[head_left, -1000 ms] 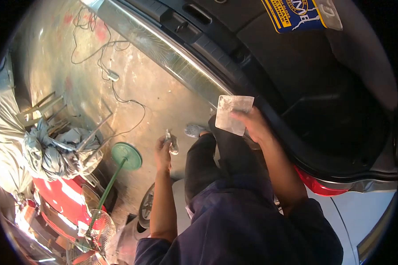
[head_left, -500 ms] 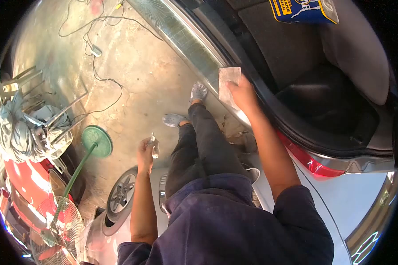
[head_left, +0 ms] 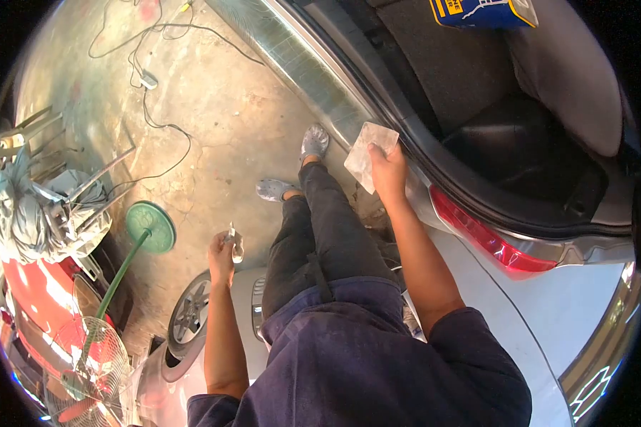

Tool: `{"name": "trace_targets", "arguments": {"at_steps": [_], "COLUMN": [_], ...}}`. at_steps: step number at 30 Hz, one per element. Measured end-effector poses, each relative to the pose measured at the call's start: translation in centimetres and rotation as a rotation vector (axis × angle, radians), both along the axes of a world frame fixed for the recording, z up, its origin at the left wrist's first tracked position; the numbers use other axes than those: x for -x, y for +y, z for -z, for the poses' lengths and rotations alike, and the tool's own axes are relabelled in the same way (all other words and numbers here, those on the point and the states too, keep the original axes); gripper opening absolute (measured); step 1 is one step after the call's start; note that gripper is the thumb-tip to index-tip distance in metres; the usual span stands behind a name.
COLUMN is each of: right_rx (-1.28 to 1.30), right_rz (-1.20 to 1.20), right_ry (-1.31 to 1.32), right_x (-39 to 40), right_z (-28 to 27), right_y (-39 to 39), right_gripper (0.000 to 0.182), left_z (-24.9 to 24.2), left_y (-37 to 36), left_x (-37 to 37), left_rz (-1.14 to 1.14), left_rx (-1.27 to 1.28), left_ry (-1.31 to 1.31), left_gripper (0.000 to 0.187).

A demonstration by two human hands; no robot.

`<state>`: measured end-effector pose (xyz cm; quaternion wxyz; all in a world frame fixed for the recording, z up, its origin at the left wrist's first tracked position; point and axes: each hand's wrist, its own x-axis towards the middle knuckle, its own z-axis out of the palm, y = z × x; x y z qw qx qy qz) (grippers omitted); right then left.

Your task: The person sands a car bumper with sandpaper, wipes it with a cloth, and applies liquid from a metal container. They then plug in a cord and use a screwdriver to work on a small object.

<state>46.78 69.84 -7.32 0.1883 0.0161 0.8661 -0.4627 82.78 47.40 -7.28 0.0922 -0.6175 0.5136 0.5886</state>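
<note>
My right hand (head_left: 389,173) is closed round one edge of a flat, pale, cloudy rectangular slab (head_left: 367,146), thumb on top. The slab is tilted and overlaps the edge of the car's rear bumper (head_left: 335,96) in this view, near the open trunk (head_left: 463,78). Low on the other side, my left hand (head_left: 221,257) pinches a small shiny, pale piece (head_left: 237,248) whose kind I cannot tell. It is held over the concrete floor (head_left: 228,135), away from the car.
A blue-and-yellow package (head_left: 484,13) lies in the trunk, and a red tail light (head_left: 484,235) sits below the opening. To the left stand a fan (head_left: 85,363) with a green round base (head_left: 151,226) and a plastic-covered pile (head_left: 35,206). Cables (head_left: 148,80) trail across the floor.
My right hand has come back a little toward my body, turning the slab so that it now slants. The left hand has shifted slightly left and down. The whole view has moved slightly.
</note>
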Motion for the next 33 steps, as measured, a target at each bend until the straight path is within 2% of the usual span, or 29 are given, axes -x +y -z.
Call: {"name": "trace_targets", "arguments": {"at_steps": [5, 10, 13, 18, 23, 26, 29, 32, 33], "right_rx": [-0.014, 0.085, 0.098, -0.075, -0.145, -0.181, -0.267, -0.106, -0.161], "right_rz": [0.095, 0.160, 0.117, 0.049, -0.035, -0.084, -0.095, -0.133, -0.172], "right_ry": [-0.028, -0.088, -0.056, 0.026, -0.005, 0.102, 0.075, 0.116, 0.141], "right_x": [-1.2, -1.7, -1.1, -0.5, -0.1, 0.8, 0.9, 1.6, 1.9], "right_z": [-0.7, -0.2, 0.7, -1.0, 0.1, -0.1, -1.1, -1.3, -0.9], "right_y": [0.8, 1.8, 0.6, -1.2, -1.6, -5.4, -3.6, -2.1, -2.5], "right_gripper": [0.026, 0.027, 0.030, 0.032, 0.031, 0.033, 0.035, 0.037, 0.038], "left_z": [2.1, 0.6, 0.0, -1.7, -1.0, -1.4, -1.5, -1.5, -1.6], "left_y": [-0.6, -1.2, -1.4, -1.6, -2.5, -2.6, -3.0, -3.2, -3.2], "left_x": [-1.6, 0.0, 0.9, 2.7, 2.0, 2.9, 3.2, 3.1, 3.1], "left_rz": [-0.004, 0.001, -0.008, -0.004, 0.036, 0.041, 0.052, 0.075, 0.085], "left_rx": [-0.010, -0.007, 0.000, 0.033, 0.025, 0.030, 0.060, 0.075, 0.075], "left_ry": [0.075, 0.068, 0.078, 0.054, 0.073, 0.078, 0.091, 0.093, 0.088], "left_gripper": [0.025, 0.024, 0.020, 0.015, 0.017, 0.018, 0.019, 0.020, 0.020]}}
